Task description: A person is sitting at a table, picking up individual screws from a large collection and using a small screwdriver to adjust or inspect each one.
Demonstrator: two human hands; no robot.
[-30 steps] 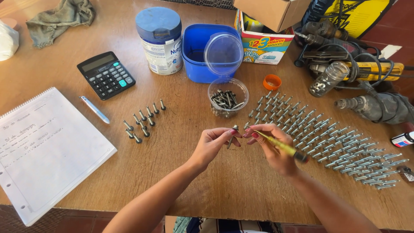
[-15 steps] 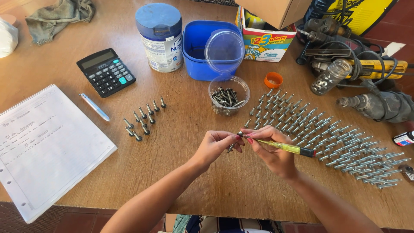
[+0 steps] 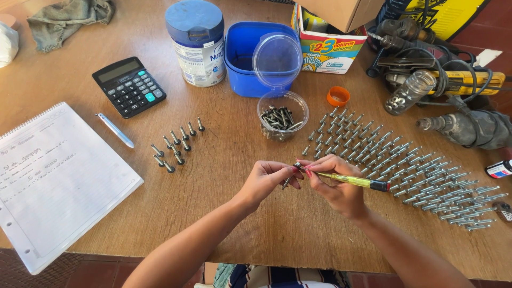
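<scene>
1. Your left hand (image 3: 265,180) pinches a screw (image 3: 288,182) above the table (image 3: 224,213).
2. Your right hand (image 3: 336,184) grips the yellow screwdriver (image 3: 349,180), tip at the screw.
3. Step judged: working the screw. Next: steady tip alignment.

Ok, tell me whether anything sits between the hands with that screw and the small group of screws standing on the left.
Nothing visible does. The left hand and right hand hold a screw and a yellow screwdriver over bare table. The stretch of wood toward the small group of screws shows no object.
</scene>
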